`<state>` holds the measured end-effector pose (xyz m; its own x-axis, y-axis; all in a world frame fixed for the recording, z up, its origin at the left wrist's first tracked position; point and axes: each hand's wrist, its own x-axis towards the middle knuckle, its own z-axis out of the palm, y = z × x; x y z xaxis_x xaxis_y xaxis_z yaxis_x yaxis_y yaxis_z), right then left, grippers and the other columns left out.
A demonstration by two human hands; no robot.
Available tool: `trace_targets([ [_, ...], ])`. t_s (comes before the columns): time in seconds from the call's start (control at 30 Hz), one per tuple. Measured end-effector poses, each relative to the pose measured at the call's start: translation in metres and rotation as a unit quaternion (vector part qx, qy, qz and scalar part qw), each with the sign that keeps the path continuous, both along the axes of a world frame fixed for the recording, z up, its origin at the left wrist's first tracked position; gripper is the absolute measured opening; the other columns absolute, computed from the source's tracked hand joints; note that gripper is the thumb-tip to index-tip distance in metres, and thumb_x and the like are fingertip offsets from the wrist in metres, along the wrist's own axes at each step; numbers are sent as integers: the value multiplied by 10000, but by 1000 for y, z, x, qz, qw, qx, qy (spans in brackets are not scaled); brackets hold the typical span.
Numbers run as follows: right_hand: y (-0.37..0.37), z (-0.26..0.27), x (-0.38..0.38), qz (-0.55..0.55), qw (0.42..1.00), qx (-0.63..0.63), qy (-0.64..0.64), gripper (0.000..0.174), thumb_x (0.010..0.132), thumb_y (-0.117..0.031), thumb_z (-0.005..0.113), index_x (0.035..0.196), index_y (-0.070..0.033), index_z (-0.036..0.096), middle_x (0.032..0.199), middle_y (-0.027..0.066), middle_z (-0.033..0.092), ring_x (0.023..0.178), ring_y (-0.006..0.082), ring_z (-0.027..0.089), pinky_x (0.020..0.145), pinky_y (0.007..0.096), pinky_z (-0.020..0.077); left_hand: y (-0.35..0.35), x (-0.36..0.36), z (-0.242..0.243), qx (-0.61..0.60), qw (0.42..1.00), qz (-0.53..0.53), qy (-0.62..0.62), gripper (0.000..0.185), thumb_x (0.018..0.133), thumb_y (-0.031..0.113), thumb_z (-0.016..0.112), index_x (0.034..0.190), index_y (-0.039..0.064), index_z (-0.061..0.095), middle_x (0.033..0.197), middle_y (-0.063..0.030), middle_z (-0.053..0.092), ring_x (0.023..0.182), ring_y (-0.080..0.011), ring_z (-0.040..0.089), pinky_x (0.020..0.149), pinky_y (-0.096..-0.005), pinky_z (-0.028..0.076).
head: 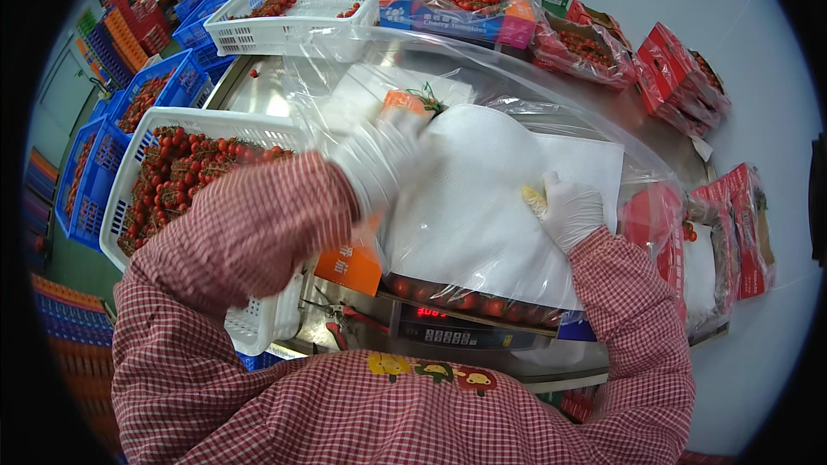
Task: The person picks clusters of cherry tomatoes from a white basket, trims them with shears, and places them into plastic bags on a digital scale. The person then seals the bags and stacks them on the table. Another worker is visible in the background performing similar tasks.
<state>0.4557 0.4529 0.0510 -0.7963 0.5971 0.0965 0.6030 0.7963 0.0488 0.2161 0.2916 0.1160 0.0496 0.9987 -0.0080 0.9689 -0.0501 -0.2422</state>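
My left hand (395, 158), white-gloved and motion-blurred, is over the left part of a white padded sheet (471, 194). Its fingers are too blurred to show whether they grip anything. Just beyond it are an orange piece (404, 102) and green stems. My right hand (572, 210), also gloved, rests on the sheet's right part, with a yellow cover on one digit, set apart from the others. The sheet lies over cherry tomatoes (465, 300), which show along the near edge. Clear plastic film (555, 71) spreads around and beyond. Below the tomatoes stands a digital scale (452, 334) with a lit red display.
At the left, a white crate (139, 148) holds tomatoes on the vine. Red-handled cutters (349, 314) lie near the scale. Another white crate (223, 32) and a blue carton of tomatoes (439, 19) stand at the back. Red cartons (678, 77) line the right side.
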Motion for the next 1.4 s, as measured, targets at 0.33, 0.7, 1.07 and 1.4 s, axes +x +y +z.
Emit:
trace_targets([
  [0.33, -2, 27, 1, -4, 998, -53, -22, 354, 886, -393, 614, 976, -52, 591, 725, 152, 666, 671, 356, 662, 603, 471, 503, 78, 22, -70, 13, 979, 10, -204, 788, 884, 606, 525, 1465, 95, 376, 1508, -206, 334, 1391, -381, 324, 1145, -490, 242],
  [0.7, 34, 91, -38, 180, 934, 250, 179, 52, 818, -149, 622, 825, -111, 587, 613, 38, 527, 588, 220, 569, 583, 364, 470, 81, 16, -82, -4, 971, -3, -240, 769, 909, 583, 510, 1486, 105, 336, 1489, -197, 335, 1387, -396, 309, 1173, -489, 210],
  [1.07, -40, -15, 40, 274, 951, -3, 141, 327, 872, -104, 564, 1195, -91, 609, 659, 74, 586, 602, 250, 613, 551, 393, 503, 21, 44, -38, 417, 784, -460, 10, 379, 810, 240, 612, 1174, 138, 631, 1137, -52, 619, 979, -192, 630, 809, -334, 511],
  [1.4, -58, 57, 30, 167, 967, -124, -146, 372, 933, -263, 569, 1278, -123, 577, 804, 143, 666, 734, 344, 663, 713, 447, 530, -59, 53, -30, -33, 975, -125, 179, 104, 768, 166, 615, 730, 121, 700, 659, -33, 647, 671, -227, 632, 634, -402, 446],
])
